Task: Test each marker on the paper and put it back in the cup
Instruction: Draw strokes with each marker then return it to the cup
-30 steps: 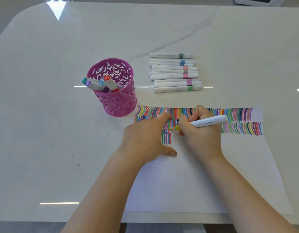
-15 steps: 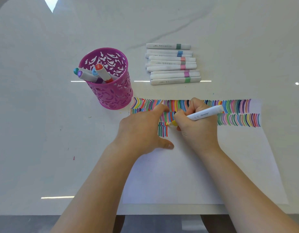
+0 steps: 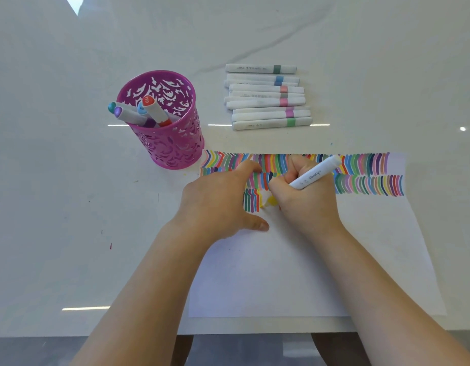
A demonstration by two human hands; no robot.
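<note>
Right hand [image 3: 305,199] grips yellow marker [image 3: 314,173], tip on paper [image 3: 308,273] just left of its knuckles. Left hand [image 3: 218,204] flat, pinning sheet. Short light stroke beside green strokes [image 3: 251,200]; cup [image 3: 173,143] sits up-left of left hand.

The cup [image 3: 173,146], left of centre, is magenta with a cut-out leaf pattern. The markers inside [image 3: 133,115] show teal, purple, blue and orange-red ends. The lying markers [image 3: 265,103], upper centre, are white with green, blue, pink, grey and purple bands. The paper [image 3: 281,273] is white with rows of many-coloured strokes. The held marker [image 3: 312,174] is white, tip yellow.
</note>
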